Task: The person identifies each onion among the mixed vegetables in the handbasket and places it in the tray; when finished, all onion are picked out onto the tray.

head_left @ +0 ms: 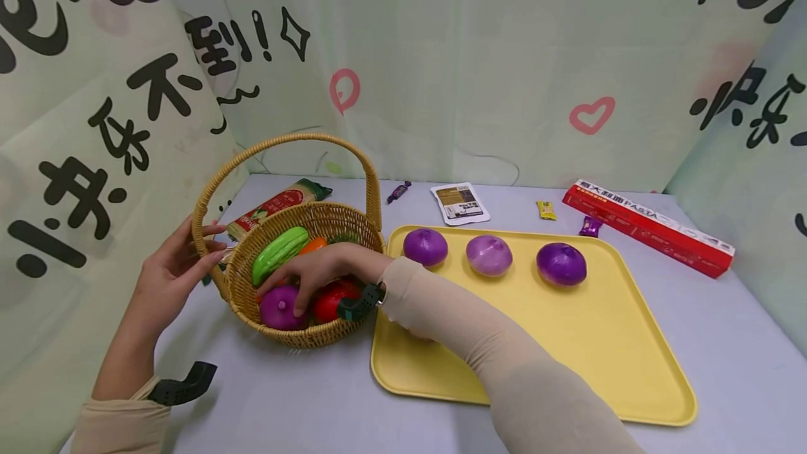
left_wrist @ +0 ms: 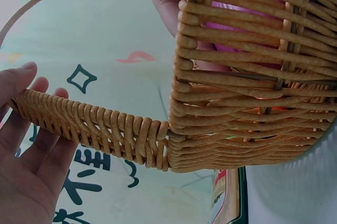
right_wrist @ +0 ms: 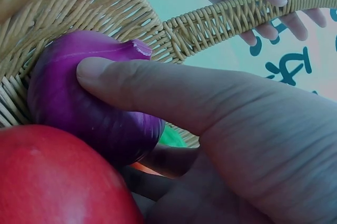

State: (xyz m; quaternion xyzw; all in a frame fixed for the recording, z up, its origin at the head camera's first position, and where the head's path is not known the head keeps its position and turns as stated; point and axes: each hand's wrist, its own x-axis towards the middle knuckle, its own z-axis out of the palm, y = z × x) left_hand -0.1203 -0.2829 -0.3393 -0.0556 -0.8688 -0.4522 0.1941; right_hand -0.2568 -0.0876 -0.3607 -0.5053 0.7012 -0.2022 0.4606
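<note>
A wicker basket (head_left: 315, 339) stands at the left of the table, its tall handle arching over it. My left hand (head_left: 173, 268) holds the handle's left side, thumb on one face and fingers on the other, as the handle (left_wrist: 100, 124) shows in the left wrist view. Inside the basket, my right hand (head_left: 321, 268) grips a purple onion (right_wrist: 79, 87), with the thumb pressed on its side. A red tomato-like vegetable (right_wrist: 52, 182) lies beside that onion. Also in the basket are a green ridged vegetable (head_left: 280, 254) and something orange (head_left: 313, 245), partly hidden.
Right of the basket lies a yellow tray (head_left: 567, 342) bearing three purple onions (head_left: 489, 256) along its far side. Behind are a red box (head_left: 649, 226), a white packet (head_left: 460, 203), small wrapped candies (head_left: 546, 210) and a red-green package (head_left: 271, 205). Printed curtains (head_left: 473, 69) enclose the table.
</note>
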